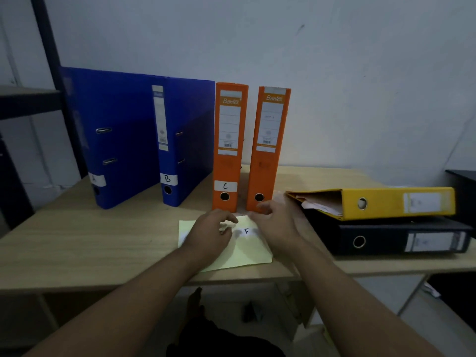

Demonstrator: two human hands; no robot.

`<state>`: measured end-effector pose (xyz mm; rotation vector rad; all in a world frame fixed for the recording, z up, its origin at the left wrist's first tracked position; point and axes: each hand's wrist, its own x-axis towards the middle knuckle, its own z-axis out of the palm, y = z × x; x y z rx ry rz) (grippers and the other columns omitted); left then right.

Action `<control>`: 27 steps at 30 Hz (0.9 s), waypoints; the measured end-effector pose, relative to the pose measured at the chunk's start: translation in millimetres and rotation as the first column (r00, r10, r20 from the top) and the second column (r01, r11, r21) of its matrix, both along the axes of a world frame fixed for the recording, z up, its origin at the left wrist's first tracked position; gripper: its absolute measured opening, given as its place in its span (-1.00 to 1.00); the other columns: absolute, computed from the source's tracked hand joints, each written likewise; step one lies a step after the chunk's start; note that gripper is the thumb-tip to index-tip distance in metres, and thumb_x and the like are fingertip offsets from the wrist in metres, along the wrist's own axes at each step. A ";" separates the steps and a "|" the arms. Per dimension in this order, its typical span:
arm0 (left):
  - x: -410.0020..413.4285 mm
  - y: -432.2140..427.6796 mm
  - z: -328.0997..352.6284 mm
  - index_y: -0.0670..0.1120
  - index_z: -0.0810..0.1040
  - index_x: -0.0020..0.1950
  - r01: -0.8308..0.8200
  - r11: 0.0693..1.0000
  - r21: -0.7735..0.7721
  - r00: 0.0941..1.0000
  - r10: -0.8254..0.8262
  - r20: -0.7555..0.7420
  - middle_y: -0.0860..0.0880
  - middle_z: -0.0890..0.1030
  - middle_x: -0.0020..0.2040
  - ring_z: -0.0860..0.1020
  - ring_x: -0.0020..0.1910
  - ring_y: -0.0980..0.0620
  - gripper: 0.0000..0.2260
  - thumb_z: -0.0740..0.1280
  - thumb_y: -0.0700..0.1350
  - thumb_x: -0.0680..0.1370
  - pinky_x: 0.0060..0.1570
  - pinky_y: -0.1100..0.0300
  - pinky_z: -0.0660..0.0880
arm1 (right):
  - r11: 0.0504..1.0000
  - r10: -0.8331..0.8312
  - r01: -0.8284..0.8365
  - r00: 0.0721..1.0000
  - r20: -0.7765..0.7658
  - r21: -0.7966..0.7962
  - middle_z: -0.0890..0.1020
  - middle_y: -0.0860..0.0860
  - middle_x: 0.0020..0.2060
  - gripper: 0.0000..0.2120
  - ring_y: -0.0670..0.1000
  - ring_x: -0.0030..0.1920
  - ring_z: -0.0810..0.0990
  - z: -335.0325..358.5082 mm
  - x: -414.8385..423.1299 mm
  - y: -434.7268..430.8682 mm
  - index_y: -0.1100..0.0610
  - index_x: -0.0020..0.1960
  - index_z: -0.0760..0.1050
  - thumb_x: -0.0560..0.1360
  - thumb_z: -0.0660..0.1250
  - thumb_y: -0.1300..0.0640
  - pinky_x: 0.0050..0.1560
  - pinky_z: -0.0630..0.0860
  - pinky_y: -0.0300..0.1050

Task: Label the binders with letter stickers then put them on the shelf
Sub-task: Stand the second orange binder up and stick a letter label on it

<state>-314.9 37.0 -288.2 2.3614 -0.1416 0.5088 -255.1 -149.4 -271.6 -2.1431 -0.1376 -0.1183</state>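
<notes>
1. On the wooden table [77,240], in the head view, the left blue binder [116,140] has a sticker too blurred to read. The right blue binder [168,161] shows B and the first orange binder [228,150] shows C.
2. The second orange binder [268,150], the yellow binder [386,202] and the black binder [399,240] under it look unlabelled. None is on the shelf [28,99] yet.
3. The left hand [208,235] rests on the sticker sheet [247,251] beside the F sticker [246,231], fingers curled. I cannot tell whether it pinches anything.
4. The right hand [275,225] is blurred at the sheet's far edge, fingers loosely bent, apparently holding nothing.
</notes>
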 end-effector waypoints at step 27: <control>-13.3 34.1 13.5 0.11 0.67 0.31 -0.018 0.867 -0.498 0.970 -0.105 -0.217 0.12 0.75 0.11 0.71 0.07 0.17 -0.79 0.35 -0.02 0.70 0.10 0.10 0.66 | 0.983 0.151 -0.048 0.766 0.624 -0.179 0.55 -0.04 0.31 -0.69 -0.04 0.29 0.50 -10.6 -16.1 47.8 0.02 0.28 0.68 0.56 0.54 0.03 0.29 0.48 -0.15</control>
